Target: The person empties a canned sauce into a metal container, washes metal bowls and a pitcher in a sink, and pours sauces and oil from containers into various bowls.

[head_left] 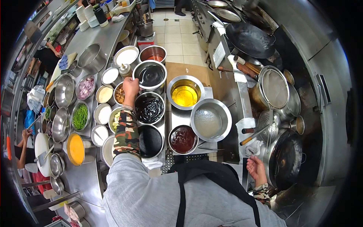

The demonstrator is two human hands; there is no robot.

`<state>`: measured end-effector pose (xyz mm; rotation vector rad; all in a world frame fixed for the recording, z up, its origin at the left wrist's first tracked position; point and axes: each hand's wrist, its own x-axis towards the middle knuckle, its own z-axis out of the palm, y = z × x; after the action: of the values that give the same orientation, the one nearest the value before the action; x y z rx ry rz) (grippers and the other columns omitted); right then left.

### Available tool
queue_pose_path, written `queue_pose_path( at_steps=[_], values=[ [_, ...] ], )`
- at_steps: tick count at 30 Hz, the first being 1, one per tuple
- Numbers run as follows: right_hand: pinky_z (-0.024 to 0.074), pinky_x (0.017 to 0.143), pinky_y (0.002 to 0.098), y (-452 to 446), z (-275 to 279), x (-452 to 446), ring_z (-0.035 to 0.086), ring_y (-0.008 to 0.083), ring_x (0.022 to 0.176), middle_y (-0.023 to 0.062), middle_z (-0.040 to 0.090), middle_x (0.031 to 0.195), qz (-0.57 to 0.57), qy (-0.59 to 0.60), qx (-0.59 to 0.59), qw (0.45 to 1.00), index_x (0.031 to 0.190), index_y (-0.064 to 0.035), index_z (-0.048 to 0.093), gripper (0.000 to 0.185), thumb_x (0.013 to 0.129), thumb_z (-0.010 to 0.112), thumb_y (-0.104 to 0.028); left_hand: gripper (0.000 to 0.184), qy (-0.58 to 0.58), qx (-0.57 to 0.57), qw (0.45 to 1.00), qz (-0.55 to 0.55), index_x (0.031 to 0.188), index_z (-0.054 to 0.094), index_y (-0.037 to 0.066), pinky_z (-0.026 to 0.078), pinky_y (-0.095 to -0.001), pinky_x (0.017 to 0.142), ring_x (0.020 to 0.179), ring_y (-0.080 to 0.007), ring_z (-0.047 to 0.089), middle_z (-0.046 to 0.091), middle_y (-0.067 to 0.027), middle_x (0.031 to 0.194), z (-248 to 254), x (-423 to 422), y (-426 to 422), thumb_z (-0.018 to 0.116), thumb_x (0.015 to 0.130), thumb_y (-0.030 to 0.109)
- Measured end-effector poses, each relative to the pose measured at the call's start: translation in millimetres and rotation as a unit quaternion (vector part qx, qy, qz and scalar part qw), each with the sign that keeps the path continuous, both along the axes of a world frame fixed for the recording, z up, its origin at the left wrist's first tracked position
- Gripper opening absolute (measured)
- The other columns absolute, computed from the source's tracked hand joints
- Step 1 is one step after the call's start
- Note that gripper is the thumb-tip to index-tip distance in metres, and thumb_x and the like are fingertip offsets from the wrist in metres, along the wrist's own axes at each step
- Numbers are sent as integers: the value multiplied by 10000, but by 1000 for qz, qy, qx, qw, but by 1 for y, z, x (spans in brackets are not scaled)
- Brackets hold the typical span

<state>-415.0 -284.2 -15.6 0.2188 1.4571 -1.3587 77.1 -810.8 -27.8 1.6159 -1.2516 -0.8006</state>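
While the left hand (131,87) rests with fingers curled at the rim of a round steel pot of dark liquid (164,72), I cannot tell what, if anything, it grips. That pot stands beside a round steel pot of yellow liquid (202,92), probably grouped for easy reach. The right hand (256,169), loosely half-open and apparently holding nothing, is near a blackened round metal wok (290,162), perhaps simply for balance.
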Motion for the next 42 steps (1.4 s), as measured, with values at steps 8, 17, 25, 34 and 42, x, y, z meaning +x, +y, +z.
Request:
queue_pose_path(
  at_steps=[8,17,25,34,42],
  values=[
    [535,604,336,0,-23,13,622,207,658,110,652,827,32,-42,42,998,1013,-45,575,268,891,583,-283,112,202,-22,979,-24,699,506,1,436,-271,376,409,-158,536,525,-53,581,88,8,24,567,781,46],
    [491,486,278,-43,-35,44,599,170,524,65,648,671,184,-132,17,974,959,-39,631,282,922,534,-301,97,206,-39,976,51,781,510,7,427,-229,376,427,-117,482,495,-27,638,138,75,132,596,784,52],
    [471,483,276,-104,-49,72,567,155,504,52,621,648,319,-120,17,940,907,-47,618,272,914,543,-309,107,157,-34,969,189,764,485,39,392,-231,344,383,-112,458,481,-21,600,127,171,282,587,796,47],
    [446,469,291,-142,-51,99,541,157,497,49,591,656,502,-70,29,861,971,-45,600,281,902,559,-315,132,193,-75,880,428,726,463,38,379,-263,323,360,-149,476,490,-46,571,60,234,452,583,782,46],
    [487,487,291,-139,-67,111,580,175,526,58,627,648,639,-65,66,764,961,-44,618,286,899,558,-316,155,117,-111,801,577,711,447,-25,424,-338,347,369,-211,526,496,-99,553,11,260,554,571,770,47]
  ],
)
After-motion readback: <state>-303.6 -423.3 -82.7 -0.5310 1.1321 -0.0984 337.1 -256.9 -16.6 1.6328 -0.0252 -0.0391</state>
